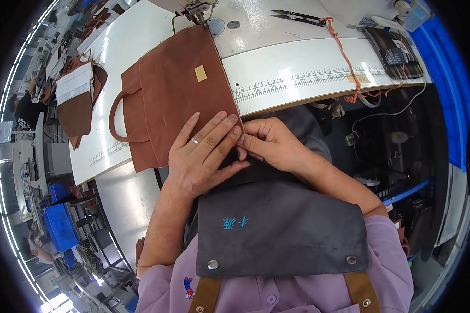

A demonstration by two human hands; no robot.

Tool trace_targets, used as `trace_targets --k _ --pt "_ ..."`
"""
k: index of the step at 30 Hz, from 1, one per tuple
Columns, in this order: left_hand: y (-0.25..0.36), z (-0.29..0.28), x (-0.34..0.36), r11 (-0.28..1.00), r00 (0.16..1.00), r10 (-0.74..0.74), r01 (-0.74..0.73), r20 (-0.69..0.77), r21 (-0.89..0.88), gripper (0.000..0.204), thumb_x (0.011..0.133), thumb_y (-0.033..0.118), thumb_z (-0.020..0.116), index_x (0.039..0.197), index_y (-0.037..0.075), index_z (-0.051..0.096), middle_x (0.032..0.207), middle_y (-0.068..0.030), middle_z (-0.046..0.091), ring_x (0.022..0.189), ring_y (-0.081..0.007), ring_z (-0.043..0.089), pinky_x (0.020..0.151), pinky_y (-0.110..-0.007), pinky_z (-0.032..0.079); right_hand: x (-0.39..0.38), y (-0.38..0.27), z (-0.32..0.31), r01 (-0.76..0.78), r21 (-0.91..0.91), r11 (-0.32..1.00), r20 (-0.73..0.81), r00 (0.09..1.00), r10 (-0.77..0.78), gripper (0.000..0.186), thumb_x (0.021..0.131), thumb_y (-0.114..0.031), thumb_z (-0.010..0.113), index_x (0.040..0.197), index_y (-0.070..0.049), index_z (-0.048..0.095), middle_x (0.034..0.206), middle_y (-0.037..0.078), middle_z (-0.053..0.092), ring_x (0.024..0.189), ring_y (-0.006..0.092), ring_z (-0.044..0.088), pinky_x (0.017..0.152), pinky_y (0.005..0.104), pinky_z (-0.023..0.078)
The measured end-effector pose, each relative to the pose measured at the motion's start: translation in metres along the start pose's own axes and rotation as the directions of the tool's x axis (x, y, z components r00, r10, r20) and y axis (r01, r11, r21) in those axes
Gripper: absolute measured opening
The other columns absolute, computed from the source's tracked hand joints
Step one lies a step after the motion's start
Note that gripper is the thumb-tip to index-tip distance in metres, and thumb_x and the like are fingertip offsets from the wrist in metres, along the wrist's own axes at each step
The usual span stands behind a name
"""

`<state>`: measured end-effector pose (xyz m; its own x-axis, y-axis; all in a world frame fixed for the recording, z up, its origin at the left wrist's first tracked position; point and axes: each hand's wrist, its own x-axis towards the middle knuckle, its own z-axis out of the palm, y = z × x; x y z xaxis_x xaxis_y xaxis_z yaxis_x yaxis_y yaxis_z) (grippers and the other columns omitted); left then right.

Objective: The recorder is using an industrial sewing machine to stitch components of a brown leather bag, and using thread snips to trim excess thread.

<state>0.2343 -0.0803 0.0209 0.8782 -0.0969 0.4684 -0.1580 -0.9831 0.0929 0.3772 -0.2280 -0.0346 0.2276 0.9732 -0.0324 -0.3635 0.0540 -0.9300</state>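
A brown fabric bag (177, 88) with a looped handle and a small tan patch lies on the white sewing table (297, 73), its far edge under the sewing machine's needle (199, 15). My left hand (206, 154), with a ring on it, lies flat on the bag's near corner with fingers spread. My right hand (269, 142) pinches the bag's near edge at the table's front, fingers closed on the fabric.
Black thread snips (297, 18) tied to an orange cord (344, 57) lie at the back right. A stack of brown pieces (77, 99) sits at the left. Blue bins (60, 224) stand on the floor to the left. A grey apron (282, 224) covers my lap.
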Motion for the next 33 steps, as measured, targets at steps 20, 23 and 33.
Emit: trace_targets --k 20,23,33 --pt "-0.014 0.0 -0.012 0.998 0.995 -0.044 0.047 -0.085 0.03 0.037 0.091 0.007 0.061 0.128 0.003 0.066 0.131 -0.0107 0.07 0.126 -0.027 0.065 0.112 -0.05 0.046 0.017 -0.053 -0.007 0.484 -0.829 -0.281 0.541 0.565 -0.623 0.016 0.073 -0.014 0.067 0.087 -0.006 0.067 0.099 0.006 0.071 0.095 0.0202 0.069 0.073 0.0324 0.056" --pt "-0.016 -0.023 -0.008 0.976 0.992 -0.117 0.106 0.049 0.191 0.041 0.088 0.009 0.061 0.129 0.006 0.067 0.136 -0.0091 0.067 0.13 -0.0254 0.062 0.116 -0.052 0.041 0.019 -0.057 -0.01 0.534 -0.813 -0.232 0.55 0.573 -0.608 0.016 0.072 -0.013 0.068 0.085 -0.005 0.066 0.094 0.008 0.072 0.09 0.0211 0.072 0.074 0.0323 0.058" --pt "-0.029 -0.039 0.001 0.986 0.956 -0.169 0.164 0.239 0.04 0.048 0.086 -0.001 0.057 0.131 0.007 0.069 0.137 -0.0117 0.066 0.132 -0.029 0.06 0.115 -0.046 0.043 0.028 -0.077 -0.011 0.545 -0.821 -0.171 0.558 0.703 -0.44 0.014 0.076 -0.008 0.074 0.089 -0.003 0.07 0.095 0.007 0.074 0.087 0.0176 0.074 0.071 0.0299 0.058"
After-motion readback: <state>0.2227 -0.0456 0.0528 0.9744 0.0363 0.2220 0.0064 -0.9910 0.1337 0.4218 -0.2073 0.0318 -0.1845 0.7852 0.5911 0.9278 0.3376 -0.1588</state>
